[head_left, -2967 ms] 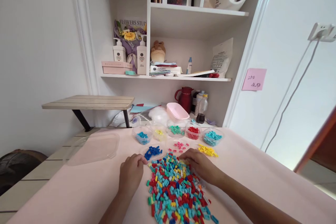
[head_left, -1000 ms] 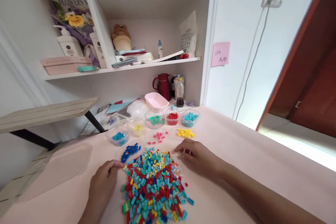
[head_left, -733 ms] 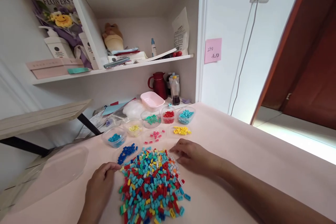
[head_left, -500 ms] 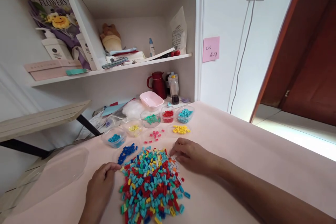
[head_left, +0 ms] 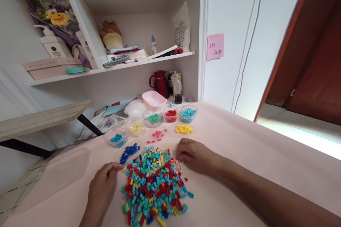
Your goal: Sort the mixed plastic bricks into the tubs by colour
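Mixed plastic bricks (head_left: 156, 184) heaped at table (head_left: 253, 156) near edge | left hand (head_left: 102, 188) at heap's left side, fingers curled, grip indiscernible | right hand (head_left: 195, 156) on heap's right-rear, fingertips pinching small bricks | sorted cups (head_left: 170, 113) toward far edge | risk: sweeping wrist scattering bricks off near edge.

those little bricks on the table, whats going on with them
A person sits over a mixed pile of small coloured bricks on a pink table. The left hand rests at the pile's left edge, near a cluster of dark blue bricks. The right hand lies at the pile's upper right edge, fingers curled among the pieces. Beyond the pile, clear tubs and lids hold bricks of one colour each.
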Action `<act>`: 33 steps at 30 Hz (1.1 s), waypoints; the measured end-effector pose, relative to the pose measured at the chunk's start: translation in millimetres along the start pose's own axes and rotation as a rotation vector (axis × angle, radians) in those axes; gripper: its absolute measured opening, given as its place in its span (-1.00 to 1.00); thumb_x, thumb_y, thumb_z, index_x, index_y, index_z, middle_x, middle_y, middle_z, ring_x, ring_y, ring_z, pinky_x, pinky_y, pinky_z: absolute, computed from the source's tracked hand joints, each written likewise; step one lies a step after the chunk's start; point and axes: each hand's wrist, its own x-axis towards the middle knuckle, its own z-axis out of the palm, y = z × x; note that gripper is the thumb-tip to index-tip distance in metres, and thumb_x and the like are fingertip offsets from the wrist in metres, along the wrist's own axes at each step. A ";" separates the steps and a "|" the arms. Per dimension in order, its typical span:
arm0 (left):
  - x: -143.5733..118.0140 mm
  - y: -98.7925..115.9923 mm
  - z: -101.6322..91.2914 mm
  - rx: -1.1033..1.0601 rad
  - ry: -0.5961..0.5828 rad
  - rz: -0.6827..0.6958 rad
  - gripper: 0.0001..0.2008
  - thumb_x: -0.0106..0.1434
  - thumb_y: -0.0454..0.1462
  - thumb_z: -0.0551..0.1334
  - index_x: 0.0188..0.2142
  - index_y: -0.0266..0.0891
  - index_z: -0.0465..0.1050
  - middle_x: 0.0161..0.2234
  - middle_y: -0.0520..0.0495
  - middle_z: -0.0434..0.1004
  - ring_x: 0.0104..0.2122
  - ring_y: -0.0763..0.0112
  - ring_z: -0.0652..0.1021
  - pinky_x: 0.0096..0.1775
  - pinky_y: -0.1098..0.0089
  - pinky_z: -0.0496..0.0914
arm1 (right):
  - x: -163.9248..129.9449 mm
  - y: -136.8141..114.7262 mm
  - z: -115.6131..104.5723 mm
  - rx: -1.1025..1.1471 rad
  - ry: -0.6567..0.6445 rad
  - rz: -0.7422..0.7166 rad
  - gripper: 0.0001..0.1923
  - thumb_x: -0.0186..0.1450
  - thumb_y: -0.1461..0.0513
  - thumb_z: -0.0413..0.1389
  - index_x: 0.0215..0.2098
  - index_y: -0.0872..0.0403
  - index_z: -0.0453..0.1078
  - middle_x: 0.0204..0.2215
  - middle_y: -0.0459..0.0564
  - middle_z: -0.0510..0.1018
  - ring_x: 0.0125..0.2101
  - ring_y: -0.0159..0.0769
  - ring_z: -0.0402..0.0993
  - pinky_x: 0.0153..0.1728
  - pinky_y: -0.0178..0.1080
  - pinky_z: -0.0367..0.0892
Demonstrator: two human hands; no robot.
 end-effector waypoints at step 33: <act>1.1 1.1 0.9 -0.030 -0.012 -0.017 -0.69 0.08 -0.16 0.02 -0.38 -0.08 0.54 -0.22 0.00 0.62 -0.12 0.20 0.54 -0.07 0.28 0.36 | -1.4 -6.1 2.8 -0.102 0.103 0.156 -0.58 0.25 0.33 -0.03 0.04 -0.06 0.42 -0.14 0.02 0.57 -0.14 -0.20 0.46 -0.17 -0.22 0.30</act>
